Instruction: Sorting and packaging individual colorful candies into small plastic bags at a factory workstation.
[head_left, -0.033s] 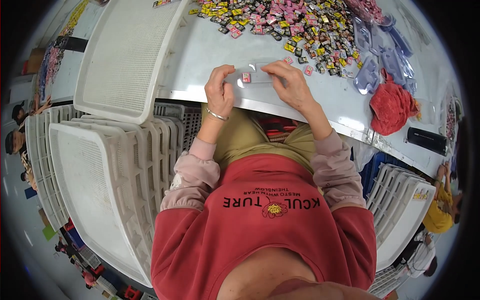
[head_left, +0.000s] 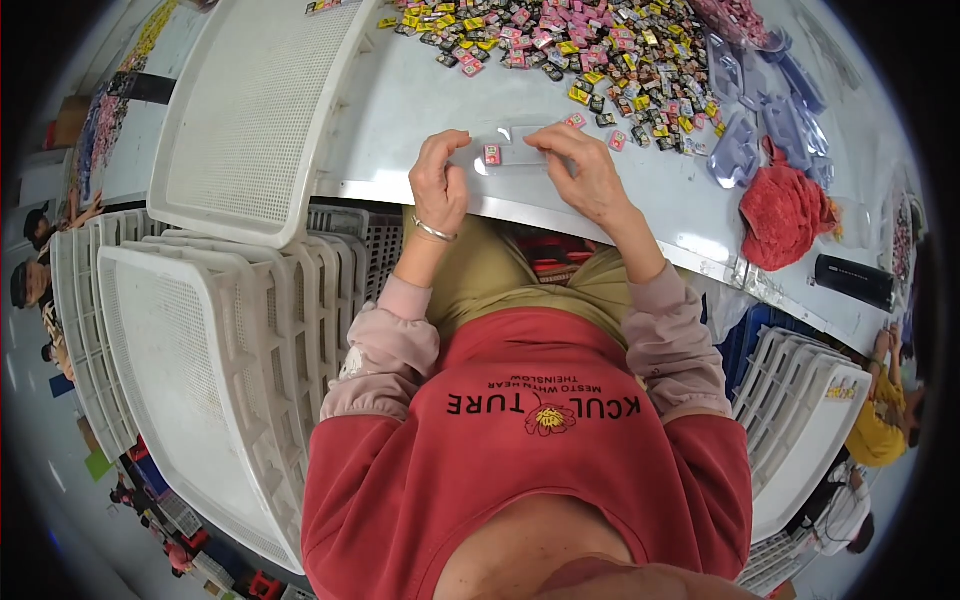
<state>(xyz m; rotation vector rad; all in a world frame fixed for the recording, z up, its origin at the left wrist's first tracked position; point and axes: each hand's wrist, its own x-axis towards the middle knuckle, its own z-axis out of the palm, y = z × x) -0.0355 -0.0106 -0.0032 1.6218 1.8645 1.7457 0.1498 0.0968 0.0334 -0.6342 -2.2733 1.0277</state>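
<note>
By the table's (head_left: 390, 120) near edge, left hand (head_left: 438, 180) and right hand (head_left: 588, 172) curl beside clear plastic (head_left: 520, 156), grip unclear; likely light, slippery, best pinched by its edges

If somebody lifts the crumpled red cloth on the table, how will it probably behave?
The red cloth would probably hang floppy, since it lies in loose folds. Its fuzzy-looking surface suggests little slipperiness. Being rumpled rather than round, it seems unlikely to roll.

Brightly and quite evenly lit, with whitish glare on the table (head_left: 690, 218) just left of the red cloth (head_left: 785, 218); fairly clear near this cloth, bent and blurred far beyond it
</note>
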